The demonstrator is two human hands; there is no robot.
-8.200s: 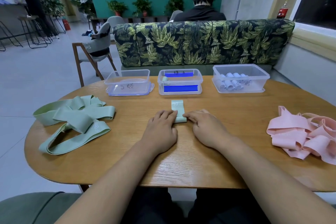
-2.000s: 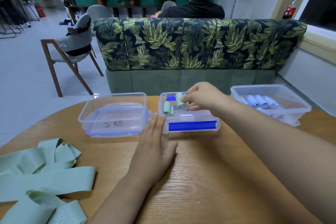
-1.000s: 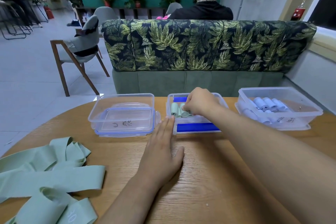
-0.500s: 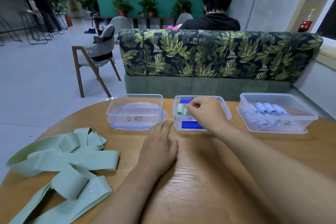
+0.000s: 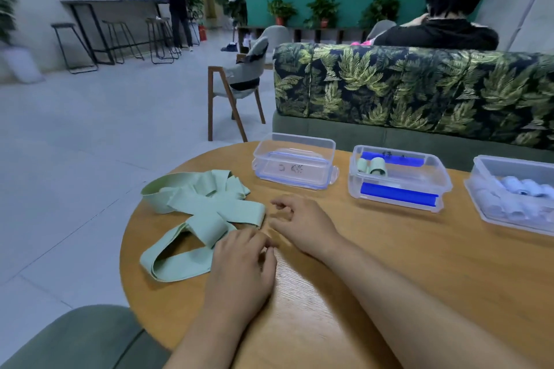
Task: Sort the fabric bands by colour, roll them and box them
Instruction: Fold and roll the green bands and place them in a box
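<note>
- The heap of loose green fabric bands (image 5: pixel 207 213) lies on the wooden table (image 5: pixel 419 263), left of both hands and slightly ahead of them.
- The top band runs roughly left to right, and its right end stops just beside the right hand (image 5: pixel 302 225).
- That hand's fingers are loosely curled and hold nothing.
- The left hand (image 5: pixel 239 269) rests on the table, also empty, with relaxed fingertips at the edge of a folded loop. Whether they touch it is unclear.
- Both hands are close. The right is likely nearer the free end and the left nearer the loop.
- Two green rolls (image 5: pixel 374 165) sit in the middle clear box (image 5: pixel 419 177), well off to the right.
</note>
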